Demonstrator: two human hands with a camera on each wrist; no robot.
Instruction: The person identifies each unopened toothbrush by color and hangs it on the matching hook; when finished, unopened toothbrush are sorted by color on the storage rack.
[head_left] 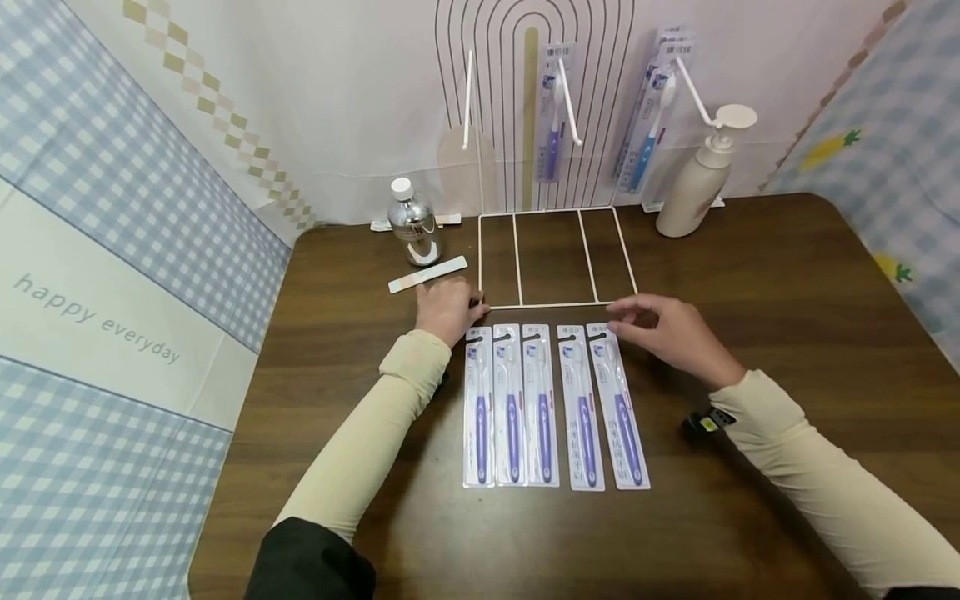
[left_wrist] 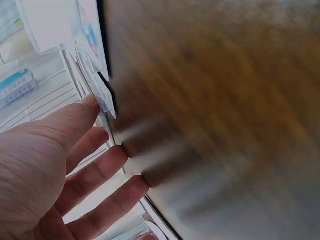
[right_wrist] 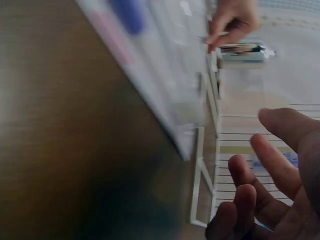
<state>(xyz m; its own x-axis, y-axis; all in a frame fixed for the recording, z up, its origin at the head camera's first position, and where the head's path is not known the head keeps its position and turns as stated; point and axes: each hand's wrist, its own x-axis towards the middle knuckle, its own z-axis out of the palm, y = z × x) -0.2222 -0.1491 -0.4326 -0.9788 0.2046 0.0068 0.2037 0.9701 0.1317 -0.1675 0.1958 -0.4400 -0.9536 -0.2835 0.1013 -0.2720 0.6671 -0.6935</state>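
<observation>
Several packaged toothbrushes (head_left: 512,408) with purple handles lie side by side on the table, with a wider gap before the two on the right. My left hand (head_left: 450,308) is at the front left corner of a white wire rack (head_left: 555,306). In the left wrist view its thumb (left_wrist: 75,117) is right at the corner of a clear package (left_wrist: 105,97), and the other fingers are spread, tips at the tabletop. My right hand (head_left: 671,333) hovers by the top of the rightmost toothbrush pack (head_left: 621,408), fingers loosely bent and apart, nothing between them in the right wrist view.
White hooks (head_left: 468,100) stand up behind the rack base; purple (head_left: 552,125) and blue (head_left: 648,125) packaged toothbrushes hang there. A silvery bottle (head_left: 415,225) and a white strip (head_left: 428,274) are at left, a beige pump bottle (head_left: 693,187) at right. A printed curtain (head_left: 360,100) hangs behind.
</observation>
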